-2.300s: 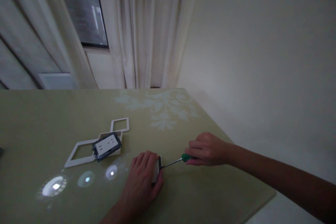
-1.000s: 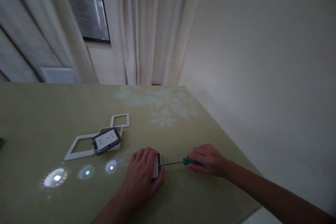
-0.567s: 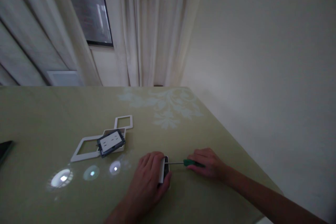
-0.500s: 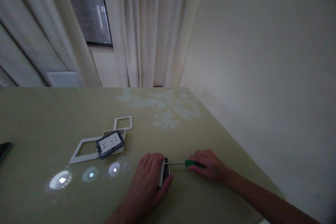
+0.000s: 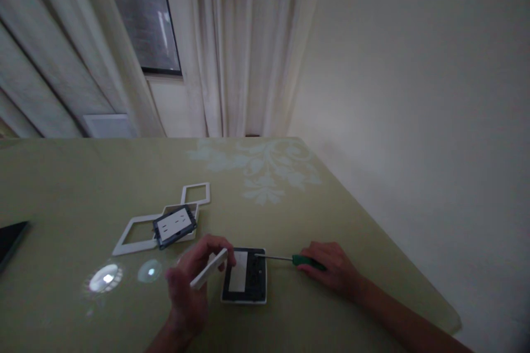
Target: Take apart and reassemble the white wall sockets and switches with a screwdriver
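My left hand (image 5: 188,281) is closed on a thin white cover plate (image 5: 209,276), lifted and tilted just left of a wall switch body (image 5: 245,283). That body lies flat on the table, dark with a white rocker in it. My right hand (image 5: 331,270) grips a green-handled screwdriver (image 5: 290,258). Its metal shaft points left and its tip rests at the top right edge of the switch body.
On the pale green table (image 5: 290,198) with a white floral print lie white frames (image 5: 136,233) and a socket module (image 5: 174,225) to the left. A dark flat object (image 5: 10,238) sits at the left edge. Curtains, a window and a bare wall stand behind.
My left hand, which pressed down on the switch, has lifted the white cover plate off to the left, uncovering the dark body. The screwdriver stays at its right edge.
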Motion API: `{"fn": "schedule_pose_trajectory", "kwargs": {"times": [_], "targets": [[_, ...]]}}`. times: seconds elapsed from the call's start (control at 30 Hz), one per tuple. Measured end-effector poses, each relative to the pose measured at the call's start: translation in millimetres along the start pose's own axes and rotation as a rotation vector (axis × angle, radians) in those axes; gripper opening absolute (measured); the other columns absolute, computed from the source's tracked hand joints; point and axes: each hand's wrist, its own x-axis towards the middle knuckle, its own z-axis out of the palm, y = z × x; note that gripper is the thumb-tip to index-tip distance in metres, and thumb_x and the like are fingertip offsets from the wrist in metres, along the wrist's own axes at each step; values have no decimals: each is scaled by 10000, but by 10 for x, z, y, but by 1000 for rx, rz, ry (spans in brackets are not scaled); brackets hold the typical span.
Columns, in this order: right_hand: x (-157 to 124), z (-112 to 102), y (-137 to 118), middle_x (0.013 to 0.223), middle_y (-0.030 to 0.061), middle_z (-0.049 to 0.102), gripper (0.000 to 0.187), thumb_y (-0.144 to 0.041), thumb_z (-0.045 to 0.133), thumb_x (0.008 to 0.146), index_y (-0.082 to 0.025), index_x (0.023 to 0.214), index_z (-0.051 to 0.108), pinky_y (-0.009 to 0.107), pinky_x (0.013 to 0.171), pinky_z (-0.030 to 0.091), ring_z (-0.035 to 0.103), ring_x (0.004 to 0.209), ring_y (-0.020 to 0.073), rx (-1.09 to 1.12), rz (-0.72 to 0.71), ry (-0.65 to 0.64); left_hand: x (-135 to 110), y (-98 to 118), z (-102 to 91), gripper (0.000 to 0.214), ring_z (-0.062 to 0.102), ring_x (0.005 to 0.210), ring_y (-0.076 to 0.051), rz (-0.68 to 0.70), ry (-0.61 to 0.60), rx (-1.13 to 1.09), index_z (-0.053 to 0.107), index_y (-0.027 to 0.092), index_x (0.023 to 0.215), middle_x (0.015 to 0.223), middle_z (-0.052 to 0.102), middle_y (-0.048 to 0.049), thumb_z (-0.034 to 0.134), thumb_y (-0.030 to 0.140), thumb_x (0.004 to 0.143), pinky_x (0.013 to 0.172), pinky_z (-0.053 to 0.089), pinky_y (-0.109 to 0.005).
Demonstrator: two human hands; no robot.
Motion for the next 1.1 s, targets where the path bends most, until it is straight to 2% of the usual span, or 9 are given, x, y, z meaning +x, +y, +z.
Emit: {"fn": "schedule_pose_trajectory", "kwargs": {"times": [0.27,0.4,0.5,0.57,0.63,0.83,0.97,1.03,1.1], "targets": [[-1,19,-3,788,54,798,507,-565,430,1127,-208,996,765,290,623,498,746,650,168,-17,4,14,-31,174,99,742,598,585,-213,179,-59,24,817,236,868,670,708,-39,346,791,1015,528,450,-308],[2,19,11,794,55,794,490,-558,452,1123,-206,1000,770,289,634,502,750,670,174,-2,24,-9,-71,118,48,681,593,625,-218,247,-106,55,779,232,930,723,692,-37,316,716,1055,560,454,-318],[6,28,17,788,58,789,481,-556,468,1118,-208,998,777,285,637,500,743,672,173,-7,33,-2,-98,25,-30,452,611,693,-210,285,-166,194,721,235,1013,794,684,-27,419,564,1087,631,473,-313],[14,39,19,781,59,785,485,-560,472,1116,-207,989,779,279,634,495,734,662,167,-9,37,11,-89,-36,-77,319,613,691,-194,259,-203,313,678,235,1027,806,677,-16,456,452,1097,639,472,-298],[27,53,18,754,52,774,500,-567,466,1115,-204,966,776,274,621,485,720,635,159,-11,35,26,-50,-81,-104,307,624,682,-189,201,-200,413,646,233,1004,793,674,-12,433,432,1099,629,480,-288],[66,86,-1,766,56,777,504,-574,480,1109,-193,947,769,281,623,475,721,644,169,-30,56,65,162,-156,-85,274,711,816,-219,88,-162,597,647,224,971,871,741,-40,489,428,1063,752,555,-318],[87,114,7,769,59,772,535,-584,453,1115,-187,950,770,273,628,470,716,652,166,-36,94,80,377,-281,-46,273,696,738,-222,72,-140,714,687,211,1055,863,735,-31,514,421,1036,704,554,-339],[99,132,19,772,61,771,547,-589,442,1117,-183,951,768,268,626,465,711,650,163,-34,114,89,553,-367,-7,244,716,822,-235,82,-145,782,711,205,1051,942,744,-49,541,379,1021,798,576,-375],[109,147,30,787,64,775,546,-593,448,1114,-180,953,767,263,629,464,714,662,163,-33,135,97,777,-460,44,197,726,995,-252,94,-154,850,728,195,1039,1055,750,-70,581,326,1030,944,570,-423]]}}
